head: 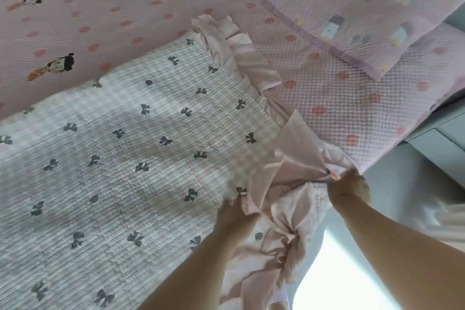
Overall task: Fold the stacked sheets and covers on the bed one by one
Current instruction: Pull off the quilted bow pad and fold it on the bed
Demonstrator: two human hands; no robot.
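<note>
In the head view, a checked cover printed with dark bows lies spread across the bed, reaching from the left edge to the two hands at lower right. Its pink frill runs along the far edge and bunches up between the hands. The left hand grips the cover's near corner where the frill begins, fingers curled into the cloth. The right hand pinches the gathered frill just beside the bed's edge, with an orange tag showing at its fingertips. Under the cover lies a pink spotted sheet, and a folded lilac quilt rests on it at upper right. The fingertips of both hands are buried in fabric and blurred, and the cover is cut off at the left and bottom.
</note>
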